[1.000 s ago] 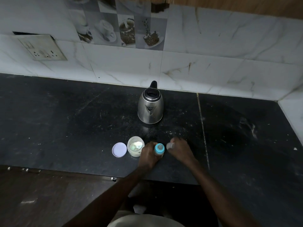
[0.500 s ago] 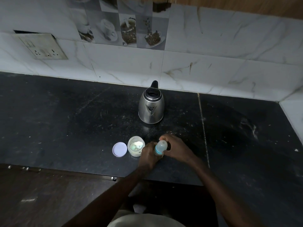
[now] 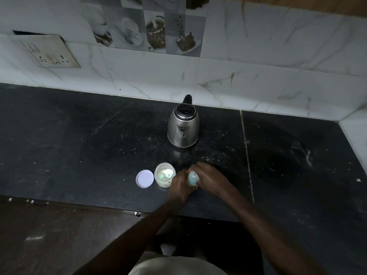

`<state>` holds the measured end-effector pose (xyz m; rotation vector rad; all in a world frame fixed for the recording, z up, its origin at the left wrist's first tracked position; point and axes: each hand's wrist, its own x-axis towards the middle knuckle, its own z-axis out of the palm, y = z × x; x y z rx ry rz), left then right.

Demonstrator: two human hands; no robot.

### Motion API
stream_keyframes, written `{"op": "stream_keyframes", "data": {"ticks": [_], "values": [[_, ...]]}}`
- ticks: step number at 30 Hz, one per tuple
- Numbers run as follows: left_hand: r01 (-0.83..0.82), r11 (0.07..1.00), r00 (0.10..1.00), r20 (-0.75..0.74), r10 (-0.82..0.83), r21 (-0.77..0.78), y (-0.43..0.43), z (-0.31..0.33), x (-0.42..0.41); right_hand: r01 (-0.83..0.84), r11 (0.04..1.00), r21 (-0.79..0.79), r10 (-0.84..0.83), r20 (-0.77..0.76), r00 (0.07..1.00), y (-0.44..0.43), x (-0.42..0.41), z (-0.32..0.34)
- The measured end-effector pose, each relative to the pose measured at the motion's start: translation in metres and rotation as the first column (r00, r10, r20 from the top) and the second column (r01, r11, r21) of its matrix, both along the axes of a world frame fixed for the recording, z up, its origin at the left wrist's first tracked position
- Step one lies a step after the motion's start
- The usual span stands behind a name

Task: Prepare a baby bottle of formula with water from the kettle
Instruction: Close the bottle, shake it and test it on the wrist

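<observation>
A small baby bottle (image 3: 193, 178) with a blue collar and a clear cap stands on the black counter (image 3: 79, 145) near its front edge. My left hand (image 3: 179, 185) grips the bottle's body from the left. My right hand (image 3: 210, 178) is closed over the cap from the right. Just left of my hands an open formula jar (image 3: 164, 175) holds pale powder and a scoop. The jar's lilac lid (image 3: 145, 178) lies flat beside it. Farther back stands a steel kettle (image 3: 183, 127), lid shut, spout toward me.
A marble-tiled wall (image 3: 258, 72) runs behind the counter, with a socket plate (image 3: 49, 51) at the upper left. A wall return (image 3: 355, 135) borders the counter at the right. A seam (image 3: 247, 155) crosses the counter right of my hands.
My right hand brought the clear cap from beside the bottle onto its top and now closes over it. My left hand kept hold of the bottle.
</observation>
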<state>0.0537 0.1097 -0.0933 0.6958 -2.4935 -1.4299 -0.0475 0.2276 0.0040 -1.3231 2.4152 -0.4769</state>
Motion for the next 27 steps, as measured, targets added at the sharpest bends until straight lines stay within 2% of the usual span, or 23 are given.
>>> {"op": "stream_keyframes", "data": {"ticks": [15,19,24,27], "values": [[-0.011,0.998,1.000,-0.015,0.012,0.063,0.002,-0.003,0.001,0.087,0.989,0.120,-0.075,-0.101,0.992,-0.006,0.008,0.000],[-0.015,0.993,0.999,-0.042,0.020,0.120,0.004,0.004,0.003,0.102,0.973,0.205,-0.087,-0.077,0.993,-0.010,0.006,0.007],[0.006,0.998,1.000,-0.021,-0.004,0.061,0.002,0.003,0.005,0.170,0.910,0.378,-0.120,-0.150,0.981,-0.018,0.011,0.019],[0.015,0.997,0.999,-0.039,-0.012,0.076,0.002,0.006,0.004,0.119,0.912,0.391,-0.091,-0.090,0.992,-0.017,0.011,0.020]]}}
